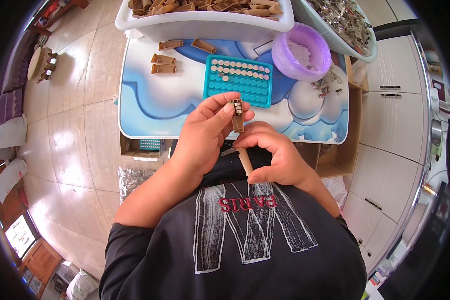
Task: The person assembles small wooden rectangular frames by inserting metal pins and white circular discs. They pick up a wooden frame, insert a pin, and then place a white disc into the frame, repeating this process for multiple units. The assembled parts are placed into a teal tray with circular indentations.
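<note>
My left hand (201, 131) grips a small brown plastic casing (238, 125) between thumb and fingers. Its hollow side faces up, with silvery button-like pieces (238, 108) sitting in its upper part. Lower and to the right, my right hand (277, 152) pinches a tan, curved plastic cover (245, 162), apart from the casing. Just beyond my hands lies a teal tray (239, 89) with rows of round pockets. Pale round button cells (237, 65) fill its far rows, and a loose one lies nearer the middle. Several brown casings (163, 59) rest at the table's far left.
A white bin (205, 31) heaped with brown parts stands along the far side. To its right are a purple basin (301, 52) and a pale green basket (369, 50) of clear and metallic bits. The table (170, 112) has a blue-and-white cloud pattern. Cardboard boxes (352, 125) stand below right.
</note>
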A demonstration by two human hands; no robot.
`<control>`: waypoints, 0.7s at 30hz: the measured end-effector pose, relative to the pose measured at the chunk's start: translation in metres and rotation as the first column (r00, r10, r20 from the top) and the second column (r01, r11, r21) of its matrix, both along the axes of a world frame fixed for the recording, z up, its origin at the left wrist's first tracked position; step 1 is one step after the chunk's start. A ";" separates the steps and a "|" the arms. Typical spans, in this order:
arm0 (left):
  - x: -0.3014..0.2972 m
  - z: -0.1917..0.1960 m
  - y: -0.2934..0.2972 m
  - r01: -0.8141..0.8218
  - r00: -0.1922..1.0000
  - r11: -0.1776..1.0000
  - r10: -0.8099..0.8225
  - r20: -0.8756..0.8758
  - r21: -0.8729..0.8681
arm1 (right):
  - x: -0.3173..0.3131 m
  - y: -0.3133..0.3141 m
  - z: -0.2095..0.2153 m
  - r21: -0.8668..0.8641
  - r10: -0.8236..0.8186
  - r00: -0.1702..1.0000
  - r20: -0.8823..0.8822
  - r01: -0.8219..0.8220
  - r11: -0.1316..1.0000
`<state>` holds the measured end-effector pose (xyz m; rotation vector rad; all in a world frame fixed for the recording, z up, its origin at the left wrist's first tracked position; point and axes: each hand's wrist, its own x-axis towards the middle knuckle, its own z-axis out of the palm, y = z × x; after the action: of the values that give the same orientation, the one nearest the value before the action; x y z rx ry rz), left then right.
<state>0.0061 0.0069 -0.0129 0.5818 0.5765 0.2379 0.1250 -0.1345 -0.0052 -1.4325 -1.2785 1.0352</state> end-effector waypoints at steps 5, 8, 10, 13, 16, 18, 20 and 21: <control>0.001 0.005 0.000 0.019 1.000 0.994 -0.019 0.007 -0.106 | -0.003 -0.001 -0.001 -0.010 0.001 1.000 -0.010 -0.001 1.000; -0.001 0.000 0.001 0.007 0.998 0.998 -0.004 0.056 -0.058 | 0.004 -0.008 0.015 -0.018 -0.009 0.999 0.050 0.010 1.000; -0.003 -0.003 0.002 0.038 0.996 0.998 -0.033 0.078 -0.059 | 0.009 -0.009 0.028 0.037 -0.111 0.980 0.164 0.106 0.994; -0.004 -0.002 0.001 0.082 0.993 0.990 -0.071 0.098 -0.114 | 0.009 -0.005 0.029 0.246 -0.387 0.831 0.400 0.310 0.919; -0.003 -0.001 -0.002 0.125 0.988 0.973 -0.104 0.114 -0.192 | 0.006 0.009 0.027 0.325 -0.392 0.749 0.535 0.247 0.913; -0.002 -0.001 -0.002 0.171 0.979 0.959 -0.140 0.146 -0.228 | 0.002 0.015 0.022 0.354 -0.404 0.760 0.510 0.243 0.903; -0.002 -0.003 -0.001 0.217 0.966 0.947 -0.173 0.194 -0.236 | 0.000 0.017 0.016 0.367 -0.405 0.768 0.496 0.237 0.899; -0.003 -0.003 0.000 0.217 0.966 0.948 -0.174 0.191 -0.235 | 0.000 0.018 0.014 0.370 -0.408 0.756 0.511 0.235 0.899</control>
<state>0.0027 0.0069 -0.0159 0.3619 0.3738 0.0223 0.1247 -0.1169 0.0089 -1.7264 -1.4504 0.1469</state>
